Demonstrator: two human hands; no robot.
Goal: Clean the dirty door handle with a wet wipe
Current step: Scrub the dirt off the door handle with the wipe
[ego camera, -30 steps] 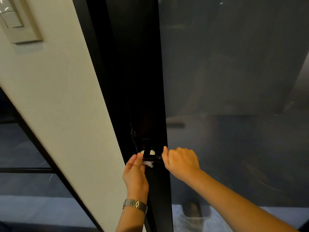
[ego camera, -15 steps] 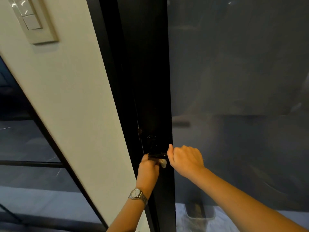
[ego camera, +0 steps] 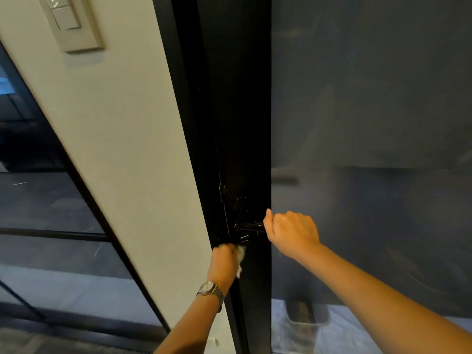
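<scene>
A black lever door handle [ego camera: 249,225] sticks out from the black door frame [ego camera: 240,111], with a round lock fitting just above it. My right hand [ego camera: 290,231] is closed around the handle's right end. My left hand [ego camera: 224,261], with a metal watch on its wrist, sits below and left of the handle, fingers closed on a crumpled white wet wipe [ego camera: 240,256]. The wipe rests against the frame under the handle and is mostly hidden by the fingers.
A frosted glass door panel [ego camera: 370,149] fills the right side. A cream wall [ego camera: 122,149] with a light switch plate [ego camera: 71,24] stands left of the frame. Dark glass with black bars is at far left. A pale bin [ego camera: 306,318] shows through the glass low down.
My left hand has dropped from the handle with the wipe to the frame just below it. My right hand keeps its hold on the handle. The camera has shifted left.
</scene>
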